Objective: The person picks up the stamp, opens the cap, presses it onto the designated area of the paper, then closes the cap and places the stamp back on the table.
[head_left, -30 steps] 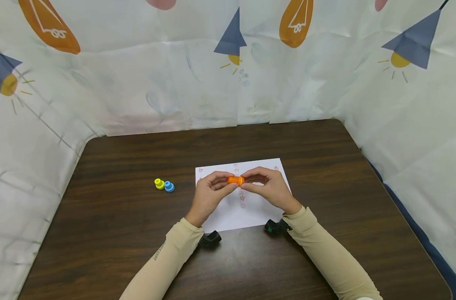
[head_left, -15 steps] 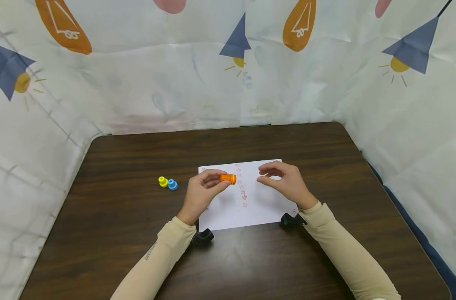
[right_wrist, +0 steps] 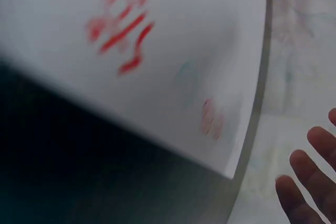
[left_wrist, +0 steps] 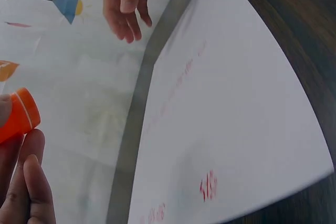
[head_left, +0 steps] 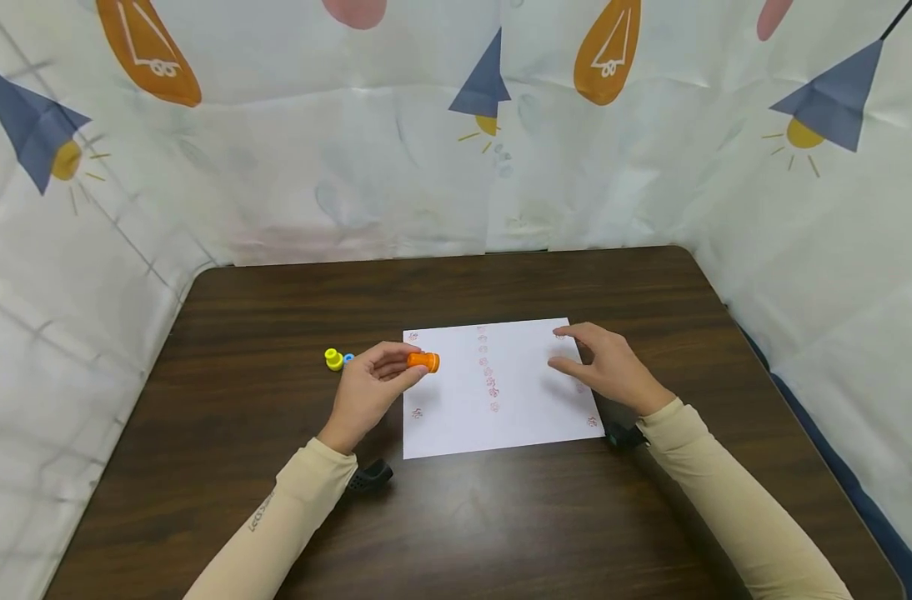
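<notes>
My left hand [head_left: 363, 393] pinches a small orange stamp [head_left: 423, 362] between thumb and fingers, above the left part of a white sheet of paper [head_left: 534, 417]. The left wrist view shows the stamp's wide end [left_wrist: 30, 108] past the fingertips. Red stamped prints [head_left: 490, 383] run down the middle of the sheet, with more near its corners. Over the sheet's right edge, my right hand [head_left: 612, 367] holds nothing, its thumb and fingers spread apart. In the right wrist view its fingers [right_wrist: 304, 174] stand apart from the paper.
A yellow stamp [head_left: 333, 359] stands on the dark wooden table [head_left: 471, 517] just beyond my left hand. Beside it, a blue stamp [head_left: 348, 358] is mostly hidden by that hand. A patterned white curtain [head_left: 396, 200] encloses the table's back and sides.
Both hands were at the orange stamp; the right has let go and moved right, its fingers spreading. The left has carried the stamp leftward, now partly covering the blue one.
</notes>
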Action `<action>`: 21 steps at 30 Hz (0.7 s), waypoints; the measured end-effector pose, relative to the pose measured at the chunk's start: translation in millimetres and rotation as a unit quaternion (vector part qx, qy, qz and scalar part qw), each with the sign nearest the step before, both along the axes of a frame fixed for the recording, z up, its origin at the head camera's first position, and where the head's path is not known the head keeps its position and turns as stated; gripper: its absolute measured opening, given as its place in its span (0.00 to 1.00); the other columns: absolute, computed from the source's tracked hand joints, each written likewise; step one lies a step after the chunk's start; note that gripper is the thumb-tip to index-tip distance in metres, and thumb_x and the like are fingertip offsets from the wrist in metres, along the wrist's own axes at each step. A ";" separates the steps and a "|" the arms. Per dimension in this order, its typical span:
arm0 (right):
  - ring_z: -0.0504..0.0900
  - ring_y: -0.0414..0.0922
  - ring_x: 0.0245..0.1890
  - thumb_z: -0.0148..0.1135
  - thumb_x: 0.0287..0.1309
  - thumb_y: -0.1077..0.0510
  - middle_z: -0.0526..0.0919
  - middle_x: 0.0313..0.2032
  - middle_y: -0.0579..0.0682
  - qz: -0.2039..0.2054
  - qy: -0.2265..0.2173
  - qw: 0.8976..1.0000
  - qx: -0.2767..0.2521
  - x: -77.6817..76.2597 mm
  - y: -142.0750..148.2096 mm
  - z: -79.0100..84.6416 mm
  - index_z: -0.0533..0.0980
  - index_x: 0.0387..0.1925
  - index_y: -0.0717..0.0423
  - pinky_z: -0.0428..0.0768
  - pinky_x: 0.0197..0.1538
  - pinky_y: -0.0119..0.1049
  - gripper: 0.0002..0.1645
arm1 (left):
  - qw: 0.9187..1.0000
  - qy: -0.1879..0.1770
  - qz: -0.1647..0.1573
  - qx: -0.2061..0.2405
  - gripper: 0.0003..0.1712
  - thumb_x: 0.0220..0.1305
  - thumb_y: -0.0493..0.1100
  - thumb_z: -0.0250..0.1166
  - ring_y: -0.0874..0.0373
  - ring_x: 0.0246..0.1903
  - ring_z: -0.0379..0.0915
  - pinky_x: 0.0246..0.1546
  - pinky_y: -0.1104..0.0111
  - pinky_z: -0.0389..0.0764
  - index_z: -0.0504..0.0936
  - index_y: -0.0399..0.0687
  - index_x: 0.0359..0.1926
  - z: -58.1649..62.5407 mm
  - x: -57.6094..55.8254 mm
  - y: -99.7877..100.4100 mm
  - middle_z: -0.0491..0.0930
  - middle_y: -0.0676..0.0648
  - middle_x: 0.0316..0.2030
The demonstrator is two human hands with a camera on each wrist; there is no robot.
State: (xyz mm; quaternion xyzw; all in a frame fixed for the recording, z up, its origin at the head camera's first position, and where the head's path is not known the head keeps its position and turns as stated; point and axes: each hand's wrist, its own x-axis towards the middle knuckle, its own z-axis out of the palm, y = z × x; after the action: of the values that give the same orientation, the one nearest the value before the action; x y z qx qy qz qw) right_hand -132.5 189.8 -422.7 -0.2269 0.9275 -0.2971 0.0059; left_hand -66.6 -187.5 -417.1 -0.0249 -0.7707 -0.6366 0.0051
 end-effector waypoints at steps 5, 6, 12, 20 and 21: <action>0.70 0.61 0.74 0.72 0.61 0.37 0.71 0.74 0.59 0.015 -0.018 0.998 0.061 -1.0 12.0 -3.5 0.70 0.73 0.52 0.72 0.72 0.63 0.45 | 1.000 -0.005 0.010 -0.027 0.21 0.59 0.44 0.78 0.69 0.43 0.85 0.49 0.80 0.85 0.86 0.44 0.52 -0.8 4.0 -15.1 0.86 0.39 0.52; 0.68 0.62 0.75 0.71 0.61 0.36 0.68 0.75 0.59 0.018 -0.020 0.997 0.073 -1.0 14.0 -3.9 0.69 0.74 0.52 0.71 0.73 0.64 0.47 | 0.999 -0.004 0.013 -0.034 0.21 0.59 0.45 0.78 0.69 0.43 0.85 0.49 0.80 0.85 0.86 0.44 0.52 -0.5 4.9 -17.9 0.87 0.39 0.52; 0.55 0.66 0.80 0.70 0.59 0.32 0.57 0.81 0.60 0.037 -0.044 0.990 0.128 -2.6 22.3 -7.2 0.60 0.80 0.50 0.63 0.76 0.68 0.56 | 0.996 0.007 0.025 -0.080 0.21 0.60 0.49 0.78 0.71 0.43 0.85 0.49 0.81 0.84 0.86 0.47 0.51 -0.9 10.1 -37.2 0.87 0.41 0.51; 0.49 0.71 0.80 0.69 0.59 0.31 0.53 0.81 0.64 0.061 -0.048 0.980 0.182 -4.8 26.6 -10.3 0.55 0.81 0.58 0.57 0.76 0.73 0.61 | 0.990 0.027 0.045 -0.134 0.20 0.62 0.49 0.76 0.77 0.41 0.83 0.46 0.84 0.83 0.86 0.48 0.52 -2.9 18.3 -65.1 0.88 0.43 0.50; 0.49 0.71 0.80 0.68 0.60 0.30 0.53 0.81 0.64 0.064 -0.046 0.978 0.191 -4.7 26.9 -10.4 0.54 0.81 0.58 0.58 0.76 0.74 0.61 | 0.989 0.031 0.048 -0.140 0.20 0.62 0.49 0.76 0.78 0.41 0.83 0.46 0.84 0.83 0.86 0.47 0.52 -3.2 19.0 -68.7 0.88 0.42 0.50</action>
State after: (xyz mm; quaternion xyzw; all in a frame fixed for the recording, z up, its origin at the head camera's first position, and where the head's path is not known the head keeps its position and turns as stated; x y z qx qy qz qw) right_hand -137.2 216.6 -433.1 -0.2663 0.9495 -0.1238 0.1107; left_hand -47.6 -256.2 -420.3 -0.0083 -0.8520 -0.5205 0.0557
